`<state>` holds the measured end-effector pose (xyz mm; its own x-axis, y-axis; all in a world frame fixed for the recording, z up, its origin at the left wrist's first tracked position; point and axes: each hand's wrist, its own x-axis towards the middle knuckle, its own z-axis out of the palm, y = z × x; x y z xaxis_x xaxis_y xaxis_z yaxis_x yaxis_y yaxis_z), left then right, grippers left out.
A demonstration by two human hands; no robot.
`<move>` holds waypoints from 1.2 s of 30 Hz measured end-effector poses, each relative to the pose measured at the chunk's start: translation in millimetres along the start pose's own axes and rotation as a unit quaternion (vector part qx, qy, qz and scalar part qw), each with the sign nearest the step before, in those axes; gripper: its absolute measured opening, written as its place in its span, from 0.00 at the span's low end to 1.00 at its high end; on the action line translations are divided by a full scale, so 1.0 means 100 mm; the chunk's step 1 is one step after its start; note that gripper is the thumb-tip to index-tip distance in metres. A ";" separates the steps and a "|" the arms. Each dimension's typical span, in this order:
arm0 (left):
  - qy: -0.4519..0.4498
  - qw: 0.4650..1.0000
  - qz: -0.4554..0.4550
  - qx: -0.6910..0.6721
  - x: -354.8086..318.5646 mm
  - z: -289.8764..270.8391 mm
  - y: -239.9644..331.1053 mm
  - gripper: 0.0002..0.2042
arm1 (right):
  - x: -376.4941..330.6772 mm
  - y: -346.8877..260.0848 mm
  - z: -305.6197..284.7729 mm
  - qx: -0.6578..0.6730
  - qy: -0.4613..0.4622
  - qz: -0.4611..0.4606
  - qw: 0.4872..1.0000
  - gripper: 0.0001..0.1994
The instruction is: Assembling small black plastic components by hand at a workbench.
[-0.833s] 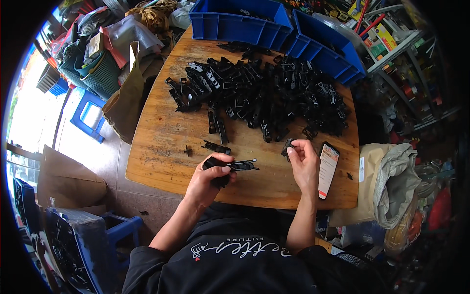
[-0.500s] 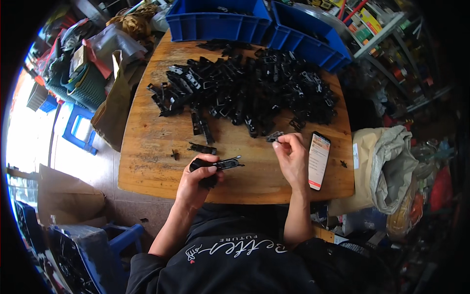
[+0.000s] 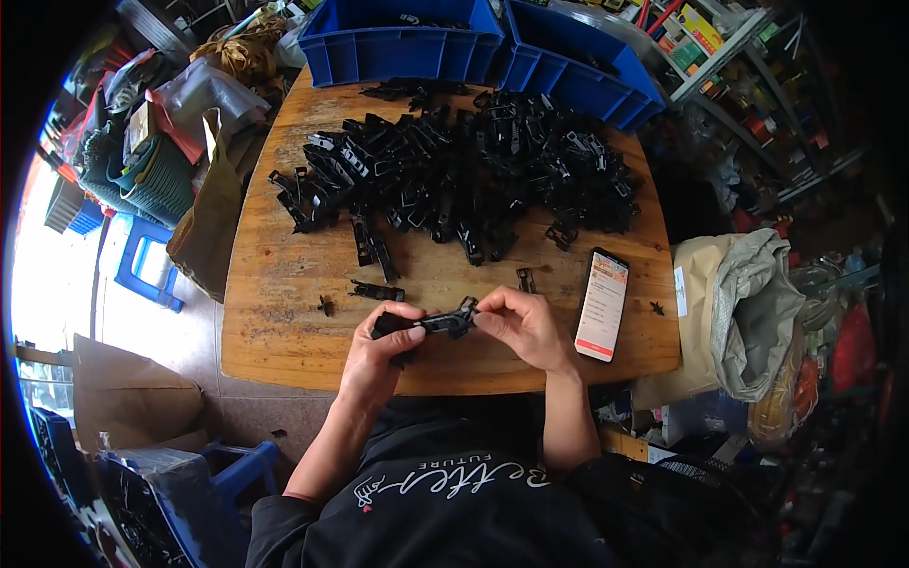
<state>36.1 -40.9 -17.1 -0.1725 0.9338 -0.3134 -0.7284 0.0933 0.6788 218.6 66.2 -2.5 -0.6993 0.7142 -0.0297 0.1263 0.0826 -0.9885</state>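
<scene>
My left hand [image 3: 381, 348] grips a long black plastic part [image 3: 423, 324] over the near edge of the wooden table [image 3: 284, 275]. My right hand [image 3: 519, 325] pinches the right end of that same part with its fingertips, where a small black piece sits. A big heap of similar black plastic parts [image 3: 454, 175] covers the far half of the table. A few loose ones lie nearer: one [image 3: 377, 292] just beyond my left hand, a tiny one [image 3: 326, 306] to its left, another [image 3: 525, 279] beyond my right hand.
A smartphone [image 3: 602, 303] with a lit screen lies right of my right hand, a tiny black piece [image 3: 656, 308] beside it. Two blue bins [image 3: 402, 43] [image 3: 579, 71] stand at the table's far edge. A sack [image 3: 743, 303] sits at right, cardboard [image 3: 128, 402] and a blue stool [image 3: 147, 265] at left.
My right hand came back from the heap's near edge with a small piece and now meets the left hand at the right end of the long part. The view shifted slightly.
</scene>
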 end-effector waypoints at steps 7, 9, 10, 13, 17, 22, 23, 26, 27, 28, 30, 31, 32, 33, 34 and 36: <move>-0.028 0.997 -0.027 0.059 0.00 0.05 -0.05 0.12 | 0.03 -0.05 0.09 -0.084 0.016 -0.002 0.996 0.07; -0.019 0.982 0.019 0.186 0.00 0.06 -0.06 0.12 | 0.05 -0.06 0.15 -0.124 0.035 -0.050 0.990 0.07; -0.019 0.982 0.019 0.186 0.00 0.06 -0.06 0.12 | 0.03 -0.12 0.15 -0.143 0.016 -0.028 0.989 0.06; -0.023 0.986 -0.022 0.163 0.01 0.09 -0.05 0.11 | 0.03 -0.11 0.16 -0.114 0.016 -0.030 0.993 0.05; -0.011 0.985 -0.017 0.172 0.02 0.11 -0.05 0.11 | 0.03 -0.06 0.14 -0.098 0.020 -0.032 0.994 0.04; -0.010 0.994 0.007 0.105 0.04 0.13 -0.07 0.10 | 0.04 -0.04 0.13 -0.093 0.021 -0.061 0.994 0.05; -0.011 0.996 -0.004 0.084 0.05 0.12 -0.07 0.10 | 0.04 -0.02 0.14 -0.093 0.021 -0.061 0.994 0.05; 0.007 0.999 -0.010 0.053 0.14 0.10 -0.09 0.10 | 0.06 0.10 0.19 -0.112 0.056 -0.091 0.988 0.06; 0.026 0.999 -0.005 0.042 0.18 0.07 -0.12 0.11 | 0.07 0.15 0.22 -0.119 0.077 -0.084 0.986 0.06; 0.027 0.999 0.012 0.039 0.22 0.02 -0.16 0.10 | 0.07 0.18 0.23 -0.126 0.098 -0.077 0.984 0.07; 0.036 0.997 0.033 0.061 0.21 0.08 -0.15 0.10 | 0.08 0.18 0.22 -0.132 0.096 -0.092 0.982 0.06; 0.047 0.994 0.057 0.084 0.21 0.10 -0.15 0.09 | 0.09 0.18 0.20 -0.138 0.092 -0.109 0.980 0.07; 0.042 0.992 0.069 0.100 0.23 0.09 -0.17 0.09 | 0.12 0.21 0.18 -0.145 0.093 -0.150 0.974 0.06; 0.039 0.992 0.068 0.100 0.23 0.09 -0.17 0.09 | 0.14 0.25 0.15 -0.146 0.096 -0.150 0.973 0.06; 0.029 0.993 0.072 0.087 0.24 0.10 -0.17 0.09 | 0.16 0.28 0.11 -0.131 0.073 -0.159 0.976 0.07; 0.013 0.995 0.078 0.057 0.29 0.07 -0.18 0.09 | 0.17 0.23 0.09 -0.095 0.045 -0.143 0.984 0.08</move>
<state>48.5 -13.4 -33.7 -0.2964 0.9305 -0.2150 -0.6120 -0.0122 0.7908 203.3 73.4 -27.5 -0.6619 0.7003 0.2674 0.0691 0.4121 -0.9085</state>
